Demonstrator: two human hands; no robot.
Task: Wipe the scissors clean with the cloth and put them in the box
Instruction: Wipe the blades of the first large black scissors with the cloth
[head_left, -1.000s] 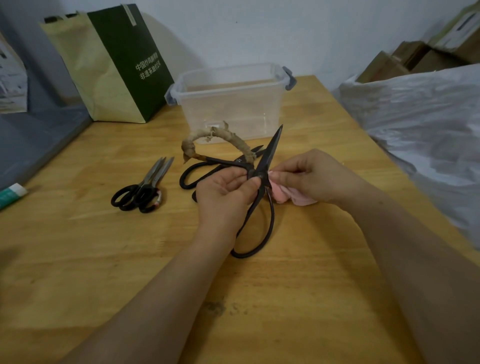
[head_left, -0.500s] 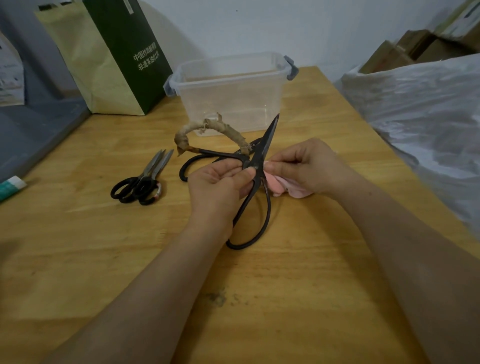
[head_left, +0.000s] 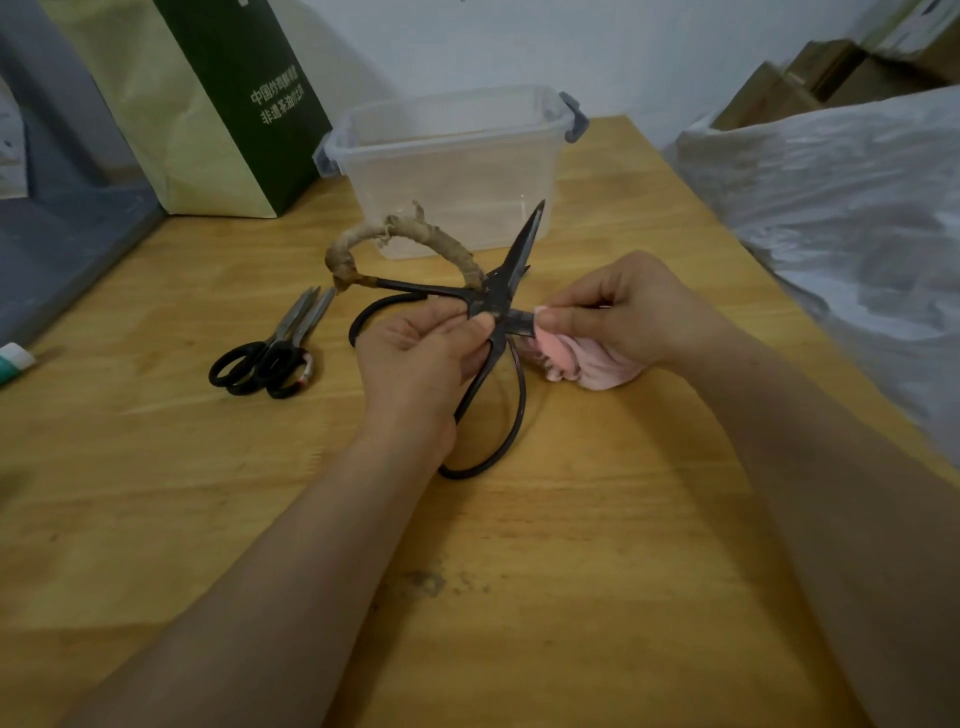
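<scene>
Item: black scissors (head_left: 498, 299), blades spread, held just above the table (head_left: 571, 571) in front of the clear box (head_left: 452, 171). One blade points up toward the box and a handle loop hangs below toward you. Holder: your left hand (head_left: 415, 364), fingers and thumb pinched at the pivot. Wiper: your right hand (head_left: 628, 312), clamped on the pink cloth (head_left: 587, 364). The cloth is folded over the second blade close to the pivot, and its slack is bunched under the palm. The hands are close together, each gripping, joined through the scissors. Step in hand, as judged: wiping, with boxing not yet begun. Method: hold the pivot firm so the blades cannot swing shut on your fingers. Draw the cloth outward from pivot to tip with both flat faces pinched and the edge turned away from your fingertips. Refold to a fresh patch, then treat the upright blade the same way. Also listed: a smaller pair (head_left: 270, 358) lying on the table to the left, untouched. Whether any dirt remains on the blades cannot be told.
</scene>
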